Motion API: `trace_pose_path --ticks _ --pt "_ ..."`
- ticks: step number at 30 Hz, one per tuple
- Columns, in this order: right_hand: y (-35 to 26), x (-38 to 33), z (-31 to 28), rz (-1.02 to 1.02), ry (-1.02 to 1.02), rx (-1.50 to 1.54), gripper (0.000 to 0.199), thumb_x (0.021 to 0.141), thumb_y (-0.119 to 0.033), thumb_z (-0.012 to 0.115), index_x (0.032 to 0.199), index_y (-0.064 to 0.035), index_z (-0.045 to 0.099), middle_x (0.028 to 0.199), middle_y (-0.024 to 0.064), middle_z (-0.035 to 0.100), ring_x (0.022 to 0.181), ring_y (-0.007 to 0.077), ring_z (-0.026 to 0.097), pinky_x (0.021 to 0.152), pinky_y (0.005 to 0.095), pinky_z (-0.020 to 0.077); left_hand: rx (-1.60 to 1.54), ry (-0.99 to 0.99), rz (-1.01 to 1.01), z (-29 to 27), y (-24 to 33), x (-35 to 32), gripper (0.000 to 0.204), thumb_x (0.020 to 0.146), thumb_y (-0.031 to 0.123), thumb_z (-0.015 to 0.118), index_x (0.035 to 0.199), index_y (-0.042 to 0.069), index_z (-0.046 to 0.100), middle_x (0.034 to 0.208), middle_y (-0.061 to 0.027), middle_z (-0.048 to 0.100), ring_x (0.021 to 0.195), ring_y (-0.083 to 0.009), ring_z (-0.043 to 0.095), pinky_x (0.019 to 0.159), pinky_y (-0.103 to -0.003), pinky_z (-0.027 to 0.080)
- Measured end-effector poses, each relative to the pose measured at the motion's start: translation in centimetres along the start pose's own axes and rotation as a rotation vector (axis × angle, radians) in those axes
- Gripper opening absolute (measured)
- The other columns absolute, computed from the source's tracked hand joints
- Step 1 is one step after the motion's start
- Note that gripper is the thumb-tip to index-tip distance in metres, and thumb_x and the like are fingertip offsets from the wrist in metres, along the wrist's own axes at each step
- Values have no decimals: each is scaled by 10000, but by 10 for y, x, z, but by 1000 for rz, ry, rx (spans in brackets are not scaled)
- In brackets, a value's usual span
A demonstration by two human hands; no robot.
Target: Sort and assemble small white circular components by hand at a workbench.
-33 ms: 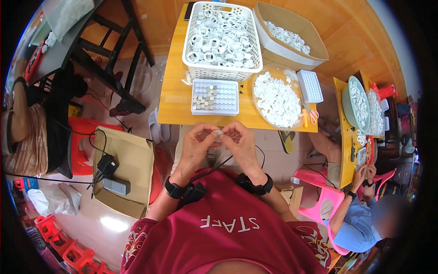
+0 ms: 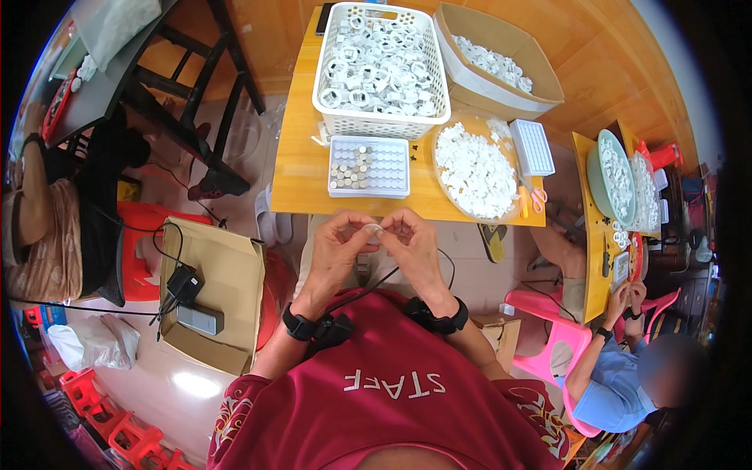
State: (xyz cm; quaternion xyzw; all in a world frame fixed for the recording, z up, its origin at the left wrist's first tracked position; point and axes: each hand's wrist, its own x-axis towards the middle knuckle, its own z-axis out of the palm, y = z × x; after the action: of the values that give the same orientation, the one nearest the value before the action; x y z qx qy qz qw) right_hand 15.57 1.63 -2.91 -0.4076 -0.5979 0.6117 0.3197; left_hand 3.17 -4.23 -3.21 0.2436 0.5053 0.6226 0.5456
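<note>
My left hand point(image 2: 338, 247) and my right hand point(image 2: 413, 244) meet just in front of the yellow wooden table's point(image 2: 301, 176) near edge. Together their fingertips pinch a small white ring point(image 2: 374, 229). Both wrists wear black bands. Straight ahead on the table lies a white grid tray point(image 2: 384, 184) with several round pieces in its left half. Behind it stands a white plastic basket point(image 2: 381, 121) full of white rings. To the right is a round clear bowl point(image 2: 439, 133) heaped with small white parts.
A cardboard box point(image 2: 501, 90) of white parts stands at the back right, with a small white tray point(image 2: 531, 146) and scissors point(image 2: 537, 199) nearby. An open cardboard box point(image 2: 235, 274) holding a charger sits at my left. A co-worker point(image 2: 619, 376) sits on a pink chair point(image 2: 552, 341) at right.
</note>
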Motion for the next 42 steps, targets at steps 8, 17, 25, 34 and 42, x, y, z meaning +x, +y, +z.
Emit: trace_pose_path --ticks 8,17,25,34,42 --pt "2 1 7 -69 41 -65 57 768 -28 596 780 -12 543 615 -28 515 549 24 456 483 170 367 31 29 46 0 -2 1 84 815 37 581 894 9 589 856 -42 579 749 -114 595 631 -242 540" --pt "6 -3 9 -150 69 -2 132 786 -37 607 910 -5 574 660 -17 532 580 30 472 517 169 401 -72 51 -82 -5 5 2 139 788 12 604 926 17 599 914 -55 602 753 -115 602 638 -241 531" --pt "3 3 0 116 0 496 132 788 1 598 909 -14 550 780 14 587 639 59 550 528 186 450 -152 -21 50 -1 -4 2 305 744 -61 612 1038 6 568 972 -73 597 837 -123 580 779 -258 473" --pt "-7 4 18 -365 171 -223 216 730 17 606 939 3 553 763 100 583 655 181 608 567 270 494 199 134 283 3 -5 4 240 735 -84 596 968 -27 595 879 -52 537 766 -114 578 683 -210 475" --pt "-5 6 15 -414 175 -421 255 688 5 612 940 7 567 740 149 580 624 259 604 563 324 487 441 192 448 5 -5 2 236 699 -90 604 916 3 616 804 -75 544 702 -136 585 614 -240 482"
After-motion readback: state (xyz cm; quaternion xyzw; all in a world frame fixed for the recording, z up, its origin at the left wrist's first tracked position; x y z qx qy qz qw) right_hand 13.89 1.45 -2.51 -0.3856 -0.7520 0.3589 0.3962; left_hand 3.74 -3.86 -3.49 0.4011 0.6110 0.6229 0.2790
